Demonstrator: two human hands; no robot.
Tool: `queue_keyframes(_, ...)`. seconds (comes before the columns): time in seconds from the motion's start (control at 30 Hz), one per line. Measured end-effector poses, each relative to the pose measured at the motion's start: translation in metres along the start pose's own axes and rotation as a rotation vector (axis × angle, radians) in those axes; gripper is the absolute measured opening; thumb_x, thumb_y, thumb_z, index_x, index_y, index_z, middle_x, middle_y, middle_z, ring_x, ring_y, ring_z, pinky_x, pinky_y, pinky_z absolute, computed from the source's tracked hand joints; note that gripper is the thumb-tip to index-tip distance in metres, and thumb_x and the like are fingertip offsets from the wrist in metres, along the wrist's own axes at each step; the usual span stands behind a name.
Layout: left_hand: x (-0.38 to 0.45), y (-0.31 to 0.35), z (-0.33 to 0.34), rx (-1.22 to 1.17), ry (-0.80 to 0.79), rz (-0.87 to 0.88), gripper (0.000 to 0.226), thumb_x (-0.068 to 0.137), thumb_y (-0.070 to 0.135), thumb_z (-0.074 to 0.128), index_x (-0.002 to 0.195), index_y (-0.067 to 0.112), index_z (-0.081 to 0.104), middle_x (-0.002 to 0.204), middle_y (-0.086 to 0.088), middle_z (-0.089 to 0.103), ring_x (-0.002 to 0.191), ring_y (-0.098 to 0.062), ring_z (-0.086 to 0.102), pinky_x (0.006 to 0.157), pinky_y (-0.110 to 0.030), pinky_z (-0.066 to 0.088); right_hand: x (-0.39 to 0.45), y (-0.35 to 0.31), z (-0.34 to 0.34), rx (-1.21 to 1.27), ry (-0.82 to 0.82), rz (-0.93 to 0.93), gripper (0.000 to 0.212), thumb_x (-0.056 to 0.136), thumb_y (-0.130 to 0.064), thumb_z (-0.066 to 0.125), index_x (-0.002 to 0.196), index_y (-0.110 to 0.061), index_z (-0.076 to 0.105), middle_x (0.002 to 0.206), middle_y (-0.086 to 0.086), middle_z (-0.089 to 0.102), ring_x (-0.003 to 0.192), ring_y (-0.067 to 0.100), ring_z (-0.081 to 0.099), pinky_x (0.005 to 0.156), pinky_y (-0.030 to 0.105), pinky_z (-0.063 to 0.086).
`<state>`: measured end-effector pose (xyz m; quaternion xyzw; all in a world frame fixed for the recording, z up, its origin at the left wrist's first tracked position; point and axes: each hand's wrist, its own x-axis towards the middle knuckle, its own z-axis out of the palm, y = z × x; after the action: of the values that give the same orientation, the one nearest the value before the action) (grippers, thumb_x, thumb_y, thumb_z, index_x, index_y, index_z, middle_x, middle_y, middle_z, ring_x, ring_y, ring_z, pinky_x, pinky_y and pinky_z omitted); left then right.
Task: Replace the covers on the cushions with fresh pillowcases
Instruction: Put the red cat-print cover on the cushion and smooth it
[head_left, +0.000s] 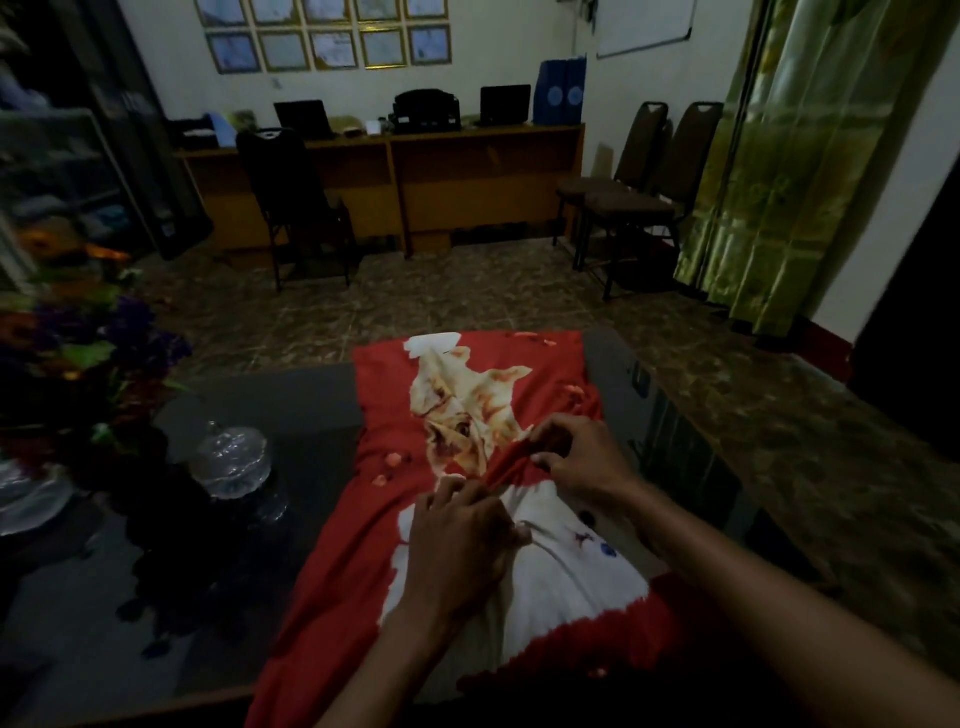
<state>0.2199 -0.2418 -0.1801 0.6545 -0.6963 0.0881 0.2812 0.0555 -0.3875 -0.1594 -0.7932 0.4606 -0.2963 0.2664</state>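
Both hands are working the same spot, mid-way along the red pillowcase (363, 525), which is lying flat on the dark worktop (249, 405) straight ahead of me. Its long axis is running away from my body twd the far edge, near end hanging off the edge by my waist. Printed side is facing up, w/ a cream dog picture in the far half and a white patch in the near half.

My right hand (576, 457) is sitting slightly farther out, fingers curled and pinching a bunched ridge of red cloth just right of centre. My left hand (457, 545) is lying nearer to me and a bit left, palm down, fingertips gripping the same ridge where red meets white. Hands are almost touching, both wrists coming in from below, right forearm crossing in at a diagonal.

Can't tell if a cushion is inside yet; the cloth is looking flat, so prob. not. I reckon I'm hunting for the opening or seam here. Whichever hand moves next, the pull should be going along the length, away from me.

A glass lidded jar (231, 460) is standing well left of the cloth, flowers (88, 358) beyond it.
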Motion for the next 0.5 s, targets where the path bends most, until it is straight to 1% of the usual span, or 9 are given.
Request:
queue_keyframes(0.03, 0.002, -0.001, -0.002, 0.008, 0.018, 0.005, 0.029, 0.08, 0.056, 0.057, 0.074, 0.029, 0.065, 0.086, 0.014, 0.061, 0.089, -0.016, 0.058, 0.07, -0.035, 0.04, 0.0, 0.001, -0.005, 0.0, -0.011, 0.004, 0.022, 0.082, -0.014, 0.08, 0.09, -0.032, 0.072, 0.087, -0.019, 0.071, 0.083, -0.006, 0.066, 0.079, 0.023, 0.057)
queue_keyframes(0.1, 0.007, -0.01, -0.011, -0.024, 0.106, -0.076, 0.017, 0.079, 0.047, 0.064, 0.076, 0.03, 0.062, 0.084, 0.011, 0.063, 0.084, -0.017, 0.058, 0.072, -0.038, 0.042, -0.001, -0.001, -0.01, 0.015, 0.016, -0.009, 0.017, 0.081, -0.017, 0.082, 0.089, -0.029, 0.074, 0.083, -0.018, 0.072, 0.079, -0.006, 0.066, 0.077, 0.023, 0.057)
queue_keyframes(0.17, 0.01, -0.03, -0.02, -0.09, 0.161, -0.205, 0.015, 0.077, 0.041, 0.075, 0.074, 0.031, 0.064, 0.082, 0.012, 0.065, 0.082, -0.018, 0.059, 0.073, -0.039, 0.044, -0.005, -0.008, -0.011, 0.043, 0.05, -0.007, 0.013, 0.081, -0.02, 0.082, 0.089, -0.027, 0.074, 0.082, -0.015, 0.073, 0.078, -0.004, 0.066, 0.071, 0.014, 0.052)
queue_keyframes(0.2, 0.01, -0.037, -0.024, -0.118, 0.139, -0.25, 0.016, 0.076, 0.042, 0.078, 0.073, 0.032, 0.067, 0.081, 0.012, 0.066, 0.082, -0.018, 0.059, 0.073, -0.039, 0.046, -0.008, -0.011, -0.01, 0.051, 0.049, 0.003, 0.012, 0.082, -0.021, 0.082, 0.089, -0.026, 0.074, 0.084, -0.014, 0.073, 0.078, -0.004, 0.065, 0.066, 0.007, 0.047)
queue_keyframes(0.27, 0.006, -0.042, -0.03, -0.165, 0.057, -0.261, 0.019, 0.074, 0.05, 0.073, 0.074, 0.031, 0.071, 0.082, 0.012, 0.069, 0.083, -0.016, 0.06, 0.074, -0.037, 0.047, -0.014, -0.018, -0.007, 0.044, 0.018, 0.016, 0.013, 0.083, -0.023, 0.082, 0.093, -0.026, 0.074, 0.087, -0.013, 0.072, 0.077, -0.006, 0.063, 0.061, 0.001, 0.041)
queue_keyframes(0.33, 0.001, -0.045, -0.036, -0.22, 0.043, -0.258, 0.025, 0.075, 0.052, 0.064, 0.078, 0.029, 0.073, 0.086, 0.01, 0.071, 0.083, -0.015, 0.063, 0.075, -0.037, 0.051, -0.02, -0.026, -0.005, 0.036, 0.004, 0.006, 0.016, 0.082, -0.026, 0.083, 0.095, -0.026, 0.074, 0.088, -0.014, 0.072, 0.078, -0.005, 0.064, 0.062, 0.002, 0.042)
queue_keyframes(0.37, -0.001, -0.049, -0.04, -0.244, 0.066, -0.294, 0.025, 0.075, 0.051, 0.063, 0.081, 0.029, 0.074, 0.088, 0.009, 0.072, 0.083, -0.015, 0.065, 0.076, -0.038, 0.053, -0.023, -0.03, -0.003, 0.038, 0.011, -0.001, 0.017, 0.08, -0.029, 0.084, 0.094, -0.027, 0.074, 0.088, -0.015, 0.071, 0.079, -0.004, 0.064, 0.064, 0.005, 0.044)
queue_keyframes(0.43, -0.008, -0.065, -0.047, -0.217, 0.075, -0.439, 0.035, 0.075, 0.054, 0.066, 0.096, 0.029, 0.074, 0.1, 0.004, 0.073, 0.091, -0.02, 0.068, 0.081, -0.041, 0.055, -0.03, -0.034, 0.003, 0.048, 0.008, -0.022, 0.021, 0.077, -0.038, 0.085, 0.092, -0.029, 0.074, 0.088, -0.016, 0.07, 0.079, -0.004, 0.065, 0.068, 0.014, 0.049)
queue_keyframes(0.5, -0.022, -0.08, -0.052, -0.1, -0.046, -0.6, 0.058, 0.072, 0.069, 0.064, 0.115, 0.031, 0.068, 0.11, -0.001, 0.071, 0.1, -0.027, 0.067, 0.085, -0.042, 0.055, -0.039, -0.036, 0.013, 0.017, -0.075, -0.054, 0.037, 0.071, -0.056, 0.082, 0.095, -0.031, 0.074, 0.092, -0.018, 0.07, 0.082, -0.004, 0.065, 0.072, 0.018, 0.053)
